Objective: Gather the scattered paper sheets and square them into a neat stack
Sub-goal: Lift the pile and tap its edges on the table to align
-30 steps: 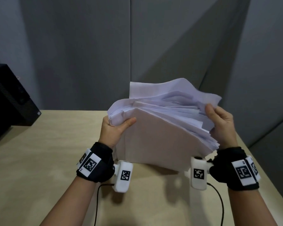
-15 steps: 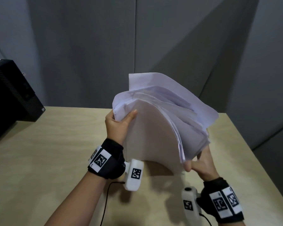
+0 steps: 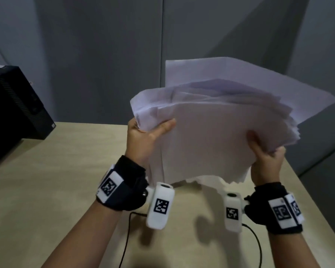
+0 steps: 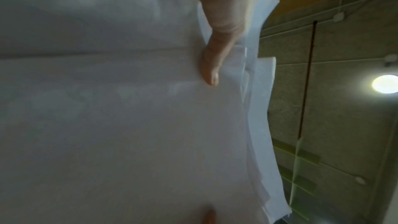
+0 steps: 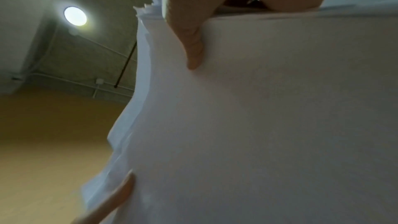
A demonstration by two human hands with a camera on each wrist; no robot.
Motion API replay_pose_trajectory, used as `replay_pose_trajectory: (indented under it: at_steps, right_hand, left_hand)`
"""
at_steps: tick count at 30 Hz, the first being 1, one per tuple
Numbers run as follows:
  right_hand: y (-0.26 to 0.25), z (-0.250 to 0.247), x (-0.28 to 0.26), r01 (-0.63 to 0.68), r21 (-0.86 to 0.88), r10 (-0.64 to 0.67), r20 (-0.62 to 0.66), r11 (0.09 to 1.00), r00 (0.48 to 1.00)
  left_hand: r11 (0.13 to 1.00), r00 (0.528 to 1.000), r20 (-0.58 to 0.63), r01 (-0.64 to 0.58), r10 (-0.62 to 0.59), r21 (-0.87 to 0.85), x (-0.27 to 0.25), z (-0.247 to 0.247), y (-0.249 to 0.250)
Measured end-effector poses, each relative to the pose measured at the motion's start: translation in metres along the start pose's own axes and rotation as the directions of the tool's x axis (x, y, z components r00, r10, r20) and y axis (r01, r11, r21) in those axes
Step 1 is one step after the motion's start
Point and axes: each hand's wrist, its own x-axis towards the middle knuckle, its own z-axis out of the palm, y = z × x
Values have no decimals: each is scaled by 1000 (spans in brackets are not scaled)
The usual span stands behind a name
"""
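far left: a black boxy computer case (image 3: 14,101) stands on the pale wooden table (image 3: 46,180), back by the grey panel wall (image 3: 104,55).
left hand: the left hand (image 3: 141,140) grips the left edge of the thick bundle of white paper sheets (image 3: 211,136); its thumb lies flat across the near face, the other fingers are hidden behind the bundle. the left wrist view shows the thumb (image 4: 215,57) pressed on the front sheet (image 4: 118,108), with layered sheet edges just beside it.
left wrist gear: a black wrist strap with square coded markers (image 3: 120,182) and a white camera pod (image 3: 160,206) hanging under it; a thin black cable (image 3: 126,238) trails down over the table.
paper: the bundle is held up between both hands, above the table, tilted with its near face toward the person. its edges are uneven: sheets fan out at the top and right, one large sheet stands out behind the rest, and the bottom edge is ragged. whether the bottom edge touches the table i cannot tell.
right hand: the right hand (image 3: 267,157) grasps the right lower edge of the bundle, thumb on the near face, fingers wrapped behind. in the right wrist view the thumb (image 5: 189,40) presses the front sheet (image 5: 269,125).
right wrist gear: a matching black strap with markers (image 3: 278,207) and white pod (image 3: 233,211).
overhead: a round ceiling lamp (image 5: 75,16) glows in both wrist views.
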Motion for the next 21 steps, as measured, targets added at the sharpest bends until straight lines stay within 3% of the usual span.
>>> replay_pose_trajectory:
  at_steps: [3, 6, 8, 13, 16, 19, 21]
  right_hand:
    - [17, -13, -6, -107, -47, 110, 85, 993, 990]
    - [45, -26, -16, -285, -114, 302, 185, 952, 935]
    - [54, -26, -15, -342, -140, 364, 181, 929, 914]
    - [38, -9, -3, -228, -110, 241, 122, 967, 963]
    - [28, -16, -1, -172, -31, 175, 175, 985, 969]
    - [39, -24, -9, -260, -152, 292, 250, 953, 923]
    - [49, -19, -14, -309, -295, 380, 227, 904, 897]
  left_hand:
    - [993, 983, 146, 103, -109, 48, -9, -17, -16]
    - [962, 959, 136, 230, -250, 147, -19, -31, -47]
    - [946, 953, 105, 262, -285, 189, -18, -33, -58]
    - [959, 963, -5, 270, -271, 84, -7, -21, -51]
    - [980, 977, 89, 197, -195, -13, -3, -28, -42]
    - [964, 960, 105, 250, -258, 89, -4, -37, -59]
    - [944, 952, 52, 291, -302, 154, -6, -36, -71]
